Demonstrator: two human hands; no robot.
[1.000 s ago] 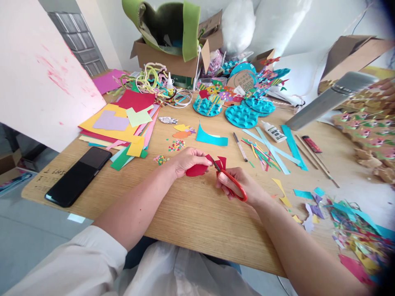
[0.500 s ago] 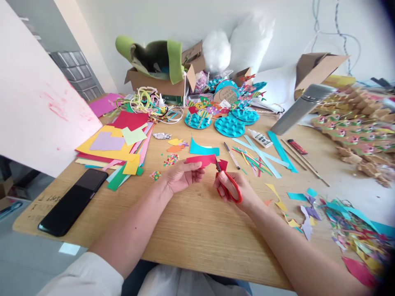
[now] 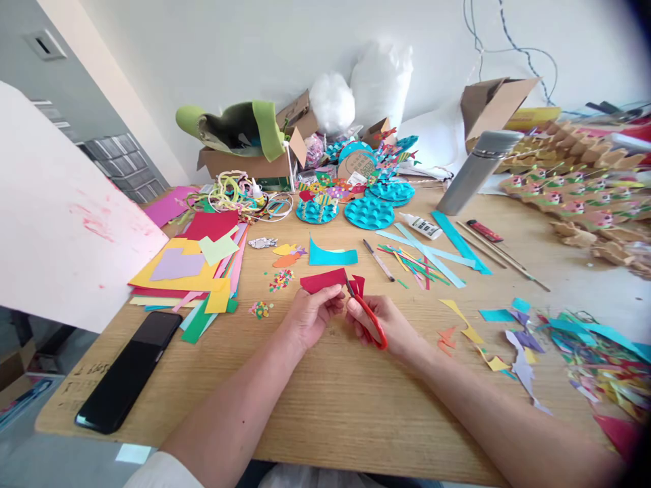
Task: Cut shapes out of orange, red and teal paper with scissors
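Fingers of the left hand (image 3: 316,318) pinch the near edge of the red paper (image 3: 321,279) in the head view, above the table (image 3: 325,400), while those of the right hand (image 3: 370,320) curl round the scissors (image 3: 376,325). Cutting looks partway: the blades meet the paper's right end, a red flap (image 3: 359,285) showing beyond them (joined or loose, I cannot tell). The paper's long axis runs left to right, nearly level; the scissors point away from the person and leftward.
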